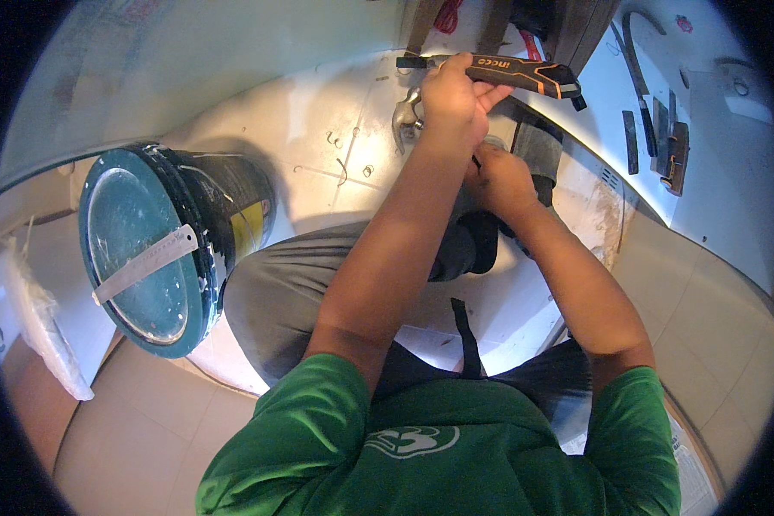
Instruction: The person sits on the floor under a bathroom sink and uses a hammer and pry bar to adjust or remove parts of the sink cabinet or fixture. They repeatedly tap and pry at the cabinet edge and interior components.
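My left hand (453,101) grips a long black hand tool with orange trim (518,76), held level above the floor. Its dark tip points left, and its exact kind does not show clearly. Just below, my right hand (505,179) is closed near my left wrist. A thin dark bit shows at its fingertips, but I cannot make out what it is. Beside my left forearm lies a claw hammer (407,119), its metal head showing and its handle largely hidden. Small curled scraps (342,172) are scattered on the tiled floor to the left.
A dark bucket with a teal lid (133,258) stands at my left, a metal ruler (146,262) across it. Clear plastic wrapping (47,322) is at far left. On the white board (722,206) at right lie scrapers (675,155) and dark strips (630,142). Red cord (447,15) shows at the back.
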Tool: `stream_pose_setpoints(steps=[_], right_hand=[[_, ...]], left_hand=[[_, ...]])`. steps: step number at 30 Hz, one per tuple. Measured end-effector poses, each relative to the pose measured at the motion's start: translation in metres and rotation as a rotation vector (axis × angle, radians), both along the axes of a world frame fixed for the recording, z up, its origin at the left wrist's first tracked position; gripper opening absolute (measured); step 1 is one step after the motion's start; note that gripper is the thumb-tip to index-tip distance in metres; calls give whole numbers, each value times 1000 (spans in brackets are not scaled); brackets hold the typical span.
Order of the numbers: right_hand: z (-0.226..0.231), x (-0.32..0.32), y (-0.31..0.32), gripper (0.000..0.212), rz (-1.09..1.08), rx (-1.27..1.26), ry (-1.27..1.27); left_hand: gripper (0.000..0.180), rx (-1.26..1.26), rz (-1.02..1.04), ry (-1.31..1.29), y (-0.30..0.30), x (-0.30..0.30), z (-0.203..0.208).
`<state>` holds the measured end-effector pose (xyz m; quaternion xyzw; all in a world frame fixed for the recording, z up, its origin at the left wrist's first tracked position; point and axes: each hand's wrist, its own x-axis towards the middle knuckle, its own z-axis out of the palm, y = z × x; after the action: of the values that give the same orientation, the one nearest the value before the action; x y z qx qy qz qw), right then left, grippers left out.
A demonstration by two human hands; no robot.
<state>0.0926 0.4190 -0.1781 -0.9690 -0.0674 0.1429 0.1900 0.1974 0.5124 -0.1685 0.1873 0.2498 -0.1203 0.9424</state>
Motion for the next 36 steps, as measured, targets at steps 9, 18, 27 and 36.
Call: stream_pose_setpoints(steps=[9,18,27,36], right_hand=[[5,-3,-1,31,2,16,-30],[4,-4,-1,33,-15,26,-24],[1,0,0,23,-6,41,-58],[-12,19,8,23,-38,-26,-21]], left_hand=[[26,71,-48,-25,4,-1,6],[25,69,-48,1,4,-3,9],[24,65,-42,-4,3,-2,6],[23,41,-57,-8,2,-1,3]])
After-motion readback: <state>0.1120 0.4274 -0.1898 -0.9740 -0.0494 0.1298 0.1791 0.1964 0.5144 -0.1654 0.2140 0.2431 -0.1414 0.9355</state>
